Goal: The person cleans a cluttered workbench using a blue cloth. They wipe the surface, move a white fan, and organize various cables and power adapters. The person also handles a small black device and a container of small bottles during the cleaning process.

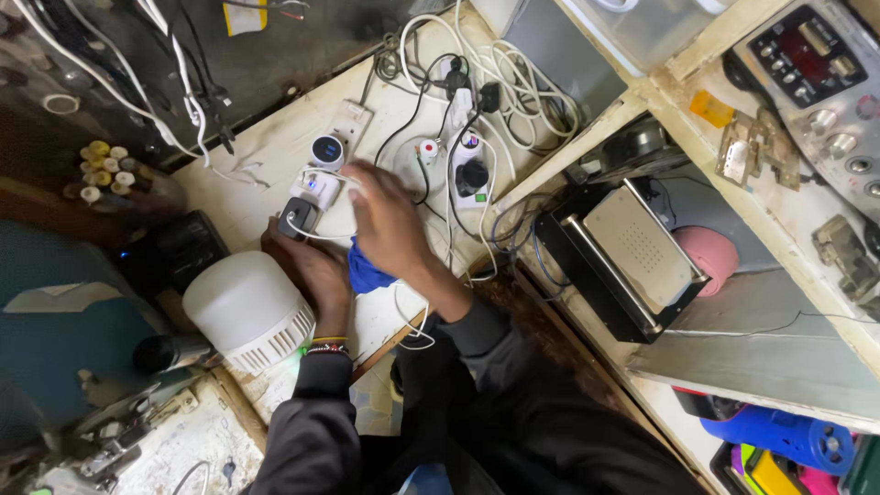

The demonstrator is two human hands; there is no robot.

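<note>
Sleeves are closest to us, so working outward: we're gripping a small dark charger (298, 218) in our left hand (316, 270), fingers clamped round it. Our right hand (390, 220) is bunching a blue cloth (367, 270) and rubbing beside it. Best keeping strokes short, away from the white cable (321, 236) and big white bulb (246, 310).

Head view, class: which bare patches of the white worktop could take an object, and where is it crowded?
Bare white worktop lies between the dark back panel and the round white-and-blue plug adapter. Crowded: the tangle of white and black cables, and around both hands, left and right.
</note>
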